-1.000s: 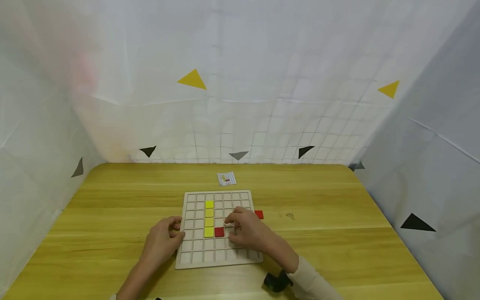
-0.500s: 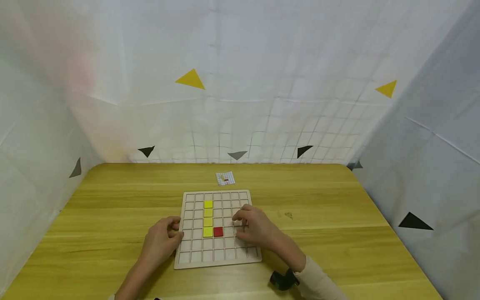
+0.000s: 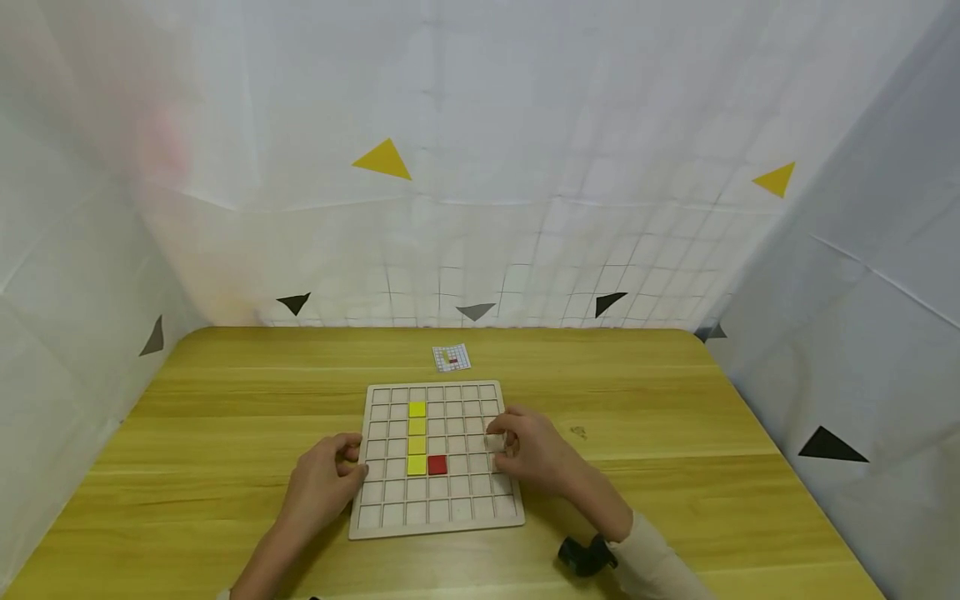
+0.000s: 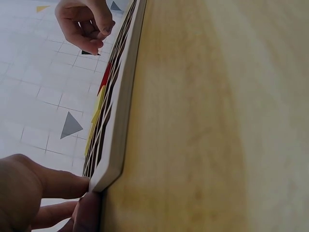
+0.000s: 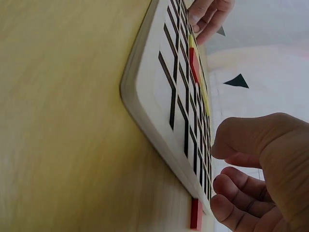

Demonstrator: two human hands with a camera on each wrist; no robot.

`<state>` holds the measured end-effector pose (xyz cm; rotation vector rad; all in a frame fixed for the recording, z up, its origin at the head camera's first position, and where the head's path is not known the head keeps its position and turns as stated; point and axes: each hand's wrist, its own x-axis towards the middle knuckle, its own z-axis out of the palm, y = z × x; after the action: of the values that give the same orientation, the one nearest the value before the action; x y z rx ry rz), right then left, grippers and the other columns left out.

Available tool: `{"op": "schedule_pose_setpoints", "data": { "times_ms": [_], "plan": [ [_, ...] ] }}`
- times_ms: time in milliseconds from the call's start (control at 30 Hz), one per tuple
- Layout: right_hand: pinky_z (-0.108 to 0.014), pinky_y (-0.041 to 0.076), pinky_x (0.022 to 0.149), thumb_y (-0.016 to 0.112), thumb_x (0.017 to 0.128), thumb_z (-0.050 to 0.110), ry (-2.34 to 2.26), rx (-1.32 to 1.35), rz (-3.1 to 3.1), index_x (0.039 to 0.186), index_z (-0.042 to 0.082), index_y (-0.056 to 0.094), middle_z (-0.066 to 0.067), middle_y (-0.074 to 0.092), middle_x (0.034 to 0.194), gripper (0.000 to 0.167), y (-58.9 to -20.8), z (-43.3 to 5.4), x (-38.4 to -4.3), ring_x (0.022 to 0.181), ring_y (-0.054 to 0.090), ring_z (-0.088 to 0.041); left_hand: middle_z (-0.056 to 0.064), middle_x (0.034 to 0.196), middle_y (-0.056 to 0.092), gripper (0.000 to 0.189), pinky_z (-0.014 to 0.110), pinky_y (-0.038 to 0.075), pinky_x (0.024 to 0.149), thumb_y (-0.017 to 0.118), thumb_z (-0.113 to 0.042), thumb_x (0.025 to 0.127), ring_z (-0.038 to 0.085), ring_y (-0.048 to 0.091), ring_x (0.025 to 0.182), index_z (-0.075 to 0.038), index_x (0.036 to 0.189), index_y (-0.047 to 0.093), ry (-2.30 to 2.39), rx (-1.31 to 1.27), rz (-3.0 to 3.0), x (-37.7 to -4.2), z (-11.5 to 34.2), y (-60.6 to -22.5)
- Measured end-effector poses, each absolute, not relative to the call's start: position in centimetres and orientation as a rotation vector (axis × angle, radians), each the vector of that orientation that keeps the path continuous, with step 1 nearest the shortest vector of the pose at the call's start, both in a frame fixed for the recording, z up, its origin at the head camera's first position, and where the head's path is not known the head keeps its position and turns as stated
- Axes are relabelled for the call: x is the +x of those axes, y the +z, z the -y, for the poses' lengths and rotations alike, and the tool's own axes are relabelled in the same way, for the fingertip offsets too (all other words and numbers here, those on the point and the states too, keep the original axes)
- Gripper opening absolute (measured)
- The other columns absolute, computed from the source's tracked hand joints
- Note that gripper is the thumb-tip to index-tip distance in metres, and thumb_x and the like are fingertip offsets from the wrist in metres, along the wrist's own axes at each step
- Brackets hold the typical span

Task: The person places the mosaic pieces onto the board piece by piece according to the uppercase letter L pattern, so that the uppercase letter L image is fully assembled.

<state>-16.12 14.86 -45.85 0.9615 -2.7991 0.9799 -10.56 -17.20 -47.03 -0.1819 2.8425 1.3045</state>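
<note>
A pale wooden grid board lies on the table, with a column of yellow square tiles and one red square tile in its cells. My left hand holds the board's left edge, thumb and fingertips right at the rim. Over the board's right edge hovers my right hand, fingers loosely bent with a gap between thumb and fingertips and nothing held. In the right wrist view, a loose red tile lies beside the board, just below the fingertips; the hand hides it in the head view.
A small printed pattern card lies behind the board. A black object sits by the right sleeve. White sheeting with coloured triangles surrounds the back and sides of the wooden table.
My right hand has moved right, from over the middle of the board to its right edge, covering the loose red tile in the head view. The left hand has stayed at the board.
</note>
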Motion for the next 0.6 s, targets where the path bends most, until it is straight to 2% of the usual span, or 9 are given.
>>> {"op": "schedule_pose_setpoints", "data": {
  "times_ms": [200,600],
  "plan": [
    [-0.025,0.047,0.063,0.076,0.075,0.001,0.945,0.950,2.780,0.102,0.004,0.072,-0.005,0.061,0.092,0.027,-46.0,-15.8,-16.3,0.075,0.055,-0.018,0.005,0.102,0.063,0.046,0.032,0.051,0.070,0.074,-0.008,0.085,0.015,0.064,0.083,0.001,0.129,0.063,1.308,-0.183,-2.841,-10.5,17.2,-47.0],
    [-0.026,0.049,0.064,0.081,0.073,0.002,0.970,0.869,2.787,0.100,0.006,0.073,-0.003,0.062,0.094,0.028,-46.5,-17.9,-16.8,0.075,0.056,-0.018,0.005,0.103,0.064,0.046,0.031,0.052,0.069,0.074,-0.008,0.085,0.016,0.063,0.083,0.000,0.129,0.063,1.301,-0.213,-2.824,-10.6,17.1,-46.9]
  ]
}}
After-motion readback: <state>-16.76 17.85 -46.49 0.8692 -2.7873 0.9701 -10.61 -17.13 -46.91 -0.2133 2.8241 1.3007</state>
